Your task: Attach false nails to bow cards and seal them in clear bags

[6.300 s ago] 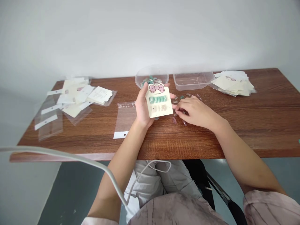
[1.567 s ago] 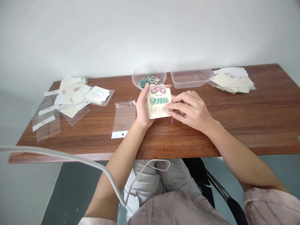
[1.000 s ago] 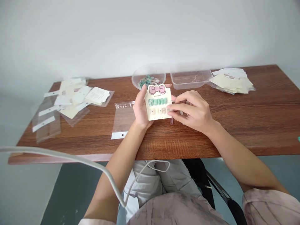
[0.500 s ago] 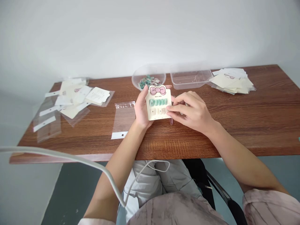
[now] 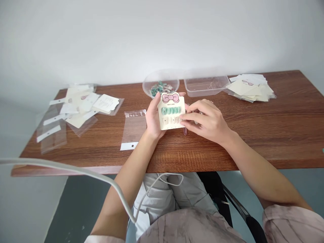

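Note:
My left hand (image 5: 153, 116) holds upright a cream press-on nail card (image 5: 171, 111) with a pink bow top, a row of green nails and a row of pale nails. My right hand (image 5: 206, 120) is at the card's lower right edge, its fingertips pinched on the pale row. I cannot tell whether they hold a single nail. A pinkish loose nail (image 5: 185, 131) lies on the table just below the card. Other loose nails are mostly hidden under my right hand.
On the wooden table (image 5: 253, 135), a clear bowl (image 5: 160, 88) holds green and pink nails. A clear plastic tray (image 5: 205, 86) and a stack of bagged cards (image 5: 250, 87) stand behind. An open clear bag (image 5: 133, 130) and more bagged cards (image 5: 81, 108) lie left.
Since the oldest frame, my right hand has moved from the loose nails on the table to the card's pale row. Over the last second, the card and hands have shifted only slightly.

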Motion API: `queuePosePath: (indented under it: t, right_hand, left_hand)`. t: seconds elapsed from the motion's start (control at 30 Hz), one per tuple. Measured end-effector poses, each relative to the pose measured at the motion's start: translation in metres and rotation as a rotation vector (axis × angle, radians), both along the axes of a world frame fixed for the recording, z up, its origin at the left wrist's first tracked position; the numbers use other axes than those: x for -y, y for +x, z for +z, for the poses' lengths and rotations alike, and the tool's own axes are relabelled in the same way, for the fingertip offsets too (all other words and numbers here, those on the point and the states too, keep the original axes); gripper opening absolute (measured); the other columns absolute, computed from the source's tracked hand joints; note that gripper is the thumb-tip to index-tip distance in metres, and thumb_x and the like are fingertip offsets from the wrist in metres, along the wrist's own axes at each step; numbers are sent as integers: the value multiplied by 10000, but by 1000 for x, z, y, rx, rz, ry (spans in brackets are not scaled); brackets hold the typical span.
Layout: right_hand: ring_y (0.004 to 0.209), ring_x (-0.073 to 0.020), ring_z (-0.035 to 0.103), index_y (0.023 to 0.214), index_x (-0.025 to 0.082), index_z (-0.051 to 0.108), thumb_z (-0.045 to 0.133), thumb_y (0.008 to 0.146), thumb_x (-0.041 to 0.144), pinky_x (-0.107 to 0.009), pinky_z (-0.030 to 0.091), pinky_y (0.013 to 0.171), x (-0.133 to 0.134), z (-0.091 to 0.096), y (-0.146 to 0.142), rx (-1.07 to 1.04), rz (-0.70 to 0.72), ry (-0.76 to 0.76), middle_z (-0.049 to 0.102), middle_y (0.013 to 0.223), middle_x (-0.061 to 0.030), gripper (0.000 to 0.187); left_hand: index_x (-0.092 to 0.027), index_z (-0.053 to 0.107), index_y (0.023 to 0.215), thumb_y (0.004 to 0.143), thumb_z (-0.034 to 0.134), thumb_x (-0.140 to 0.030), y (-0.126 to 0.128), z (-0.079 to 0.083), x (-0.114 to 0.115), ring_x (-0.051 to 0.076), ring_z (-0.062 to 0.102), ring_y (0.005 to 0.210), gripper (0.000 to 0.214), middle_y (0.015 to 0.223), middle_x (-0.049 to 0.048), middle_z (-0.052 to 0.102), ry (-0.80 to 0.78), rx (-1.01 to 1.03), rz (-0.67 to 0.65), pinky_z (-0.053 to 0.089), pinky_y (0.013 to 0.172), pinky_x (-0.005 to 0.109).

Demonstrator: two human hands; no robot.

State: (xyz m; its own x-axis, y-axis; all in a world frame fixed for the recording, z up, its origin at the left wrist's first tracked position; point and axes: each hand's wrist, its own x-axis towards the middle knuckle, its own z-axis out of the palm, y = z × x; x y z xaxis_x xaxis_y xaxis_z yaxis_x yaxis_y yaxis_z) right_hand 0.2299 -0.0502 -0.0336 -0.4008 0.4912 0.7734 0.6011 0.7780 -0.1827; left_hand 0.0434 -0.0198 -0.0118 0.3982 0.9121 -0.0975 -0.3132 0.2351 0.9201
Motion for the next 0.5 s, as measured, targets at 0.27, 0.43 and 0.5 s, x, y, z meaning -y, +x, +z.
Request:
queuePosePath:
  t: [0.27, 0.43, 0.5]
  right_hand:
    - [859, -206, 650, 1061, 259, 733, 710, 943, 187, -387, 513, 744, 0, -4, 0, -8, 16, -23, 693, 962, -28, 140]
    - [832, -186, 662, 1157, 274, 688, 704, 949, 251, -360, 564, 714, 2, 7, 0, -170, 75, -129, 704, 963, -20, 211]
    - [815, -176, 663, 1136, 272, 684, 696, 952, 271, -343, 560, 689, 4, 12, 0, -268, 72, -196, 704, 933, -11, 184]
  left_hand:
    - [-163, 578, 1488, 948, 307, -711, -2, -3, -1, 356, 742, 973, 815, 1007, 162, 777, 1, -4, 6, 605, 728, 435]
    - [-159, 579, 1486, 939, 332, -699, -1, -1, -2, 361, 743, 989, 808, 1023, 159, 778, 6, 15, -4, 616, 734, 443]
    - [-146, 592, 1466, 929, 354, -703, -1, -1, -2, 362, 746, 1001, 810, 1032, 162, 780, 14, 37, -31, 625, 745, 445]
